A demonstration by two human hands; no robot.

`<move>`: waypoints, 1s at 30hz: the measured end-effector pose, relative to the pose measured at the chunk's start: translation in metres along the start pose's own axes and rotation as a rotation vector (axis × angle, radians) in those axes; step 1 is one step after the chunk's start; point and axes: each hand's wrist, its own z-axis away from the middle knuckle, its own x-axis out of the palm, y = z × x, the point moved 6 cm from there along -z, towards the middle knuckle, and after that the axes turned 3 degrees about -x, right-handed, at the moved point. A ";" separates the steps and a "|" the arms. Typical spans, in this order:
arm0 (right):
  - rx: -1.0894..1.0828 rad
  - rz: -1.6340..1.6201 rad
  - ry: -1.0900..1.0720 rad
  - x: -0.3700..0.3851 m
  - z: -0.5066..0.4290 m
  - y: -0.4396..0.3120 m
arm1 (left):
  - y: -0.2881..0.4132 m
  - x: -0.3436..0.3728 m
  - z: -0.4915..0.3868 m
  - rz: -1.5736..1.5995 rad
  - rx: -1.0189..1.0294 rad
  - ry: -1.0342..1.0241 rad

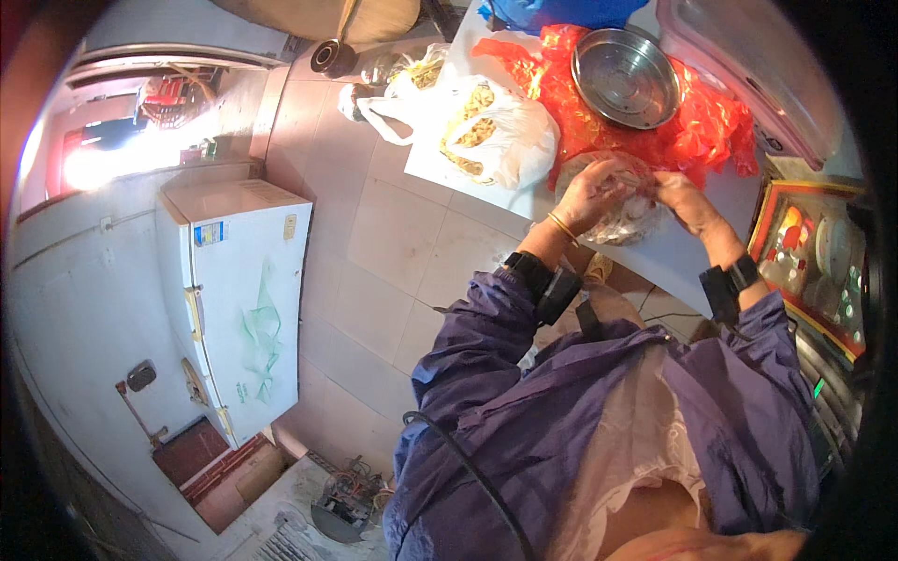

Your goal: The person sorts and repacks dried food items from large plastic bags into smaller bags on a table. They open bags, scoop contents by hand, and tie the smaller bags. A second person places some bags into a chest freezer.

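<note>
My left hand (593, 193) and my right hand (684, 200) meet over a clear plastic bag (624, 221) at the near edge of the white table (505, 203). The fingers of both pinch its upper part. What the bag holds cannot be made out. Just beyond lies a crumpled red plastic bag (708, 140), with a round stainless steel dish (626, 78) resting on it. Left of my hands is a white plastic bag (523, 144) with yellowish-brown pieces of food showing through its opening.
A blue bag (568, 12) and a pinkish translucent storage box (758, 70) are at the table's far side. More bags (414, 84) are beyond the left corner. A framed picture (814, 259) stands at right, a white refrigerator (245, 301) at left.
</note>
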 end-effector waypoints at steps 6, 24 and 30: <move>0.060 0.137 0.044 -0.001 0.002 0.000 | -0.010 0.007 -0.014 -0.311 0.247 0.169; -0.587 1.154 0.433 0.028 -0.004 -0.049 | -0.037 0.006 -0.037 0.486 -0.358 0.320; -0.460 1.140 0.398 0.017 0.018 -0.030 | -0.053 -0.005 -0.028 -0.106 -0.262 0.527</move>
